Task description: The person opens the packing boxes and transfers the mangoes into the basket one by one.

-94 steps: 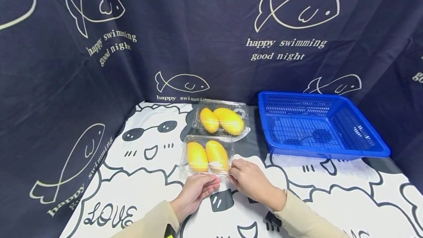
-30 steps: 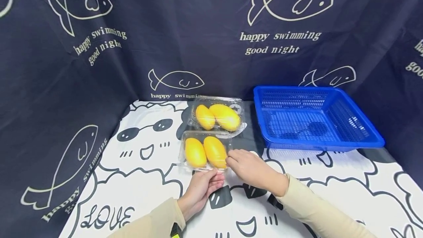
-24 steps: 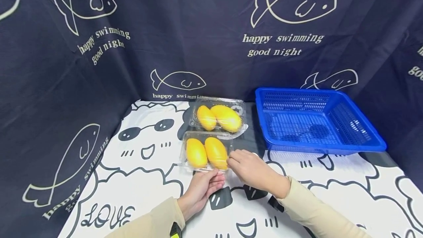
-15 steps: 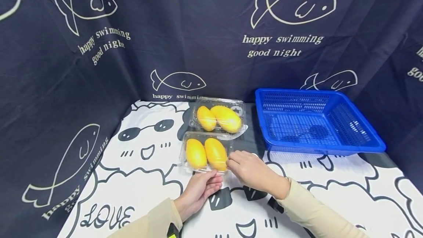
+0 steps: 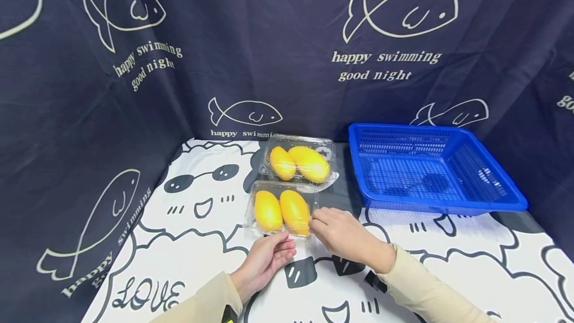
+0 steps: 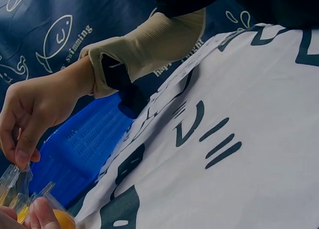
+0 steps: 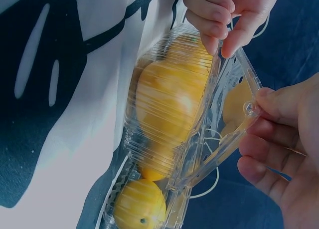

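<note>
Nearest me on the cloth is a clear plastic clamshell box (image 5: 280,185) with two yellow mangoes, a left mango (image 5: 268,211) and a right mango (image 5: 296,212). My left hand (image 5: 268,258) pinches its front rim between thumb and fingers. At the front right corner, my right hand (image 5: 343,231) pinches the edge. The right wrist view shows the right hand's thumb (image 7: 279,102) and fingers on a lid corner (image 7: 250,108), which stands apart from the lower rim. Just behind lies a second clamshell box (image 5: 300,138), also holding two mangoes.
A blue perforated plastic basket (image 5: 448,208) stands to the right, with nothing seen in it. Dark fish-print cloth (image 5: 287,64) hangs behind and at both sides. The table cover (image 5: 197,258) has black-and-white cartoon sheep.
The head view shifts slightly. My left hand has slid a little left along the front rim within the last half second. Both boxes stay in place, and the right hand keeps to its corner.
</note>
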Motion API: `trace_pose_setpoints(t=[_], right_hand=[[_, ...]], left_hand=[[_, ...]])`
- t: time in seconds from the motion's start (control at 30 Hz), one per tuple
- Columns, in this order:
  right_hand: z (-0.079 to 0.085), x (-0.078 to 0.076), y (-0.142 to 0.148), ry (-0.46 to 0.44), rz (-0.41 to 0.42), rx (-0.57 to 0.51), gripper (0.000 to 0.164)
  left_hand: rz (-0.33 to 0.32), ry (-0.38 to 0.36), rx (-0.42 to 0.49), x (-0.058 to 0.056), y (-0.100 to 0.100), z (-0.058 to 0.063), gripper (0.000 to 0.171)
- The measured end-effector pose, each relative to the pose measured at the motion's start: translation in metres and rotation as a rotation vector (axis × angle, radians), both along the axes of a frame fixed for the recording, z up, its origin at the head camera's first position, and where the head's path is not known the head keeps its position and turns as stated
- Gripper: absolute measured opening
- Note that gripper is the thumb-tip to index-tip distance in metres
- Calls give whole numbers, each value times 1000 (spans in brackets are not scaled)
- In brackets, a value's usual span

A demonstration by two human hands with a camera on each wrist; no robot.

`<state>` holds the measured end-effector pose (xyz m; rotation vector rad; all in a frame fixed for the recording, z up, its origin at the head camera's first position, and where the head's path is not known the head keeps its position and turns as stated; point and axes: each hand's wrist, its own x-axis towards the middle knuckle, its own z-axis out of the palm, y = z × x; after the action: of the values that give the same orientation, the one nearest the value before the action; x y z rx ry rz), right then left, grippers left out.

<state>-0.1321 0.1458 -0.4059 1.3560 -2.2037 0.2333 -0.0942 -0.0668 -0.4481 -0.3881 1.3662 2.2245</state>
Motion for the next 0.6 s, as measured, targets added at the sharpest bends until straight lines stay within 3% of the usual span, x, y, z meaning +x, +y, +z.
trace_pose_setpoints(t=[0.3,0.6], right_hand=[[-1,0,2,-5,6,-21,8],[-2,0,2,6,18,-38,4]], left_hand=[[33,-27,6,0,-8,0,36],[64,-47,26,-1,-19,-1,30]])
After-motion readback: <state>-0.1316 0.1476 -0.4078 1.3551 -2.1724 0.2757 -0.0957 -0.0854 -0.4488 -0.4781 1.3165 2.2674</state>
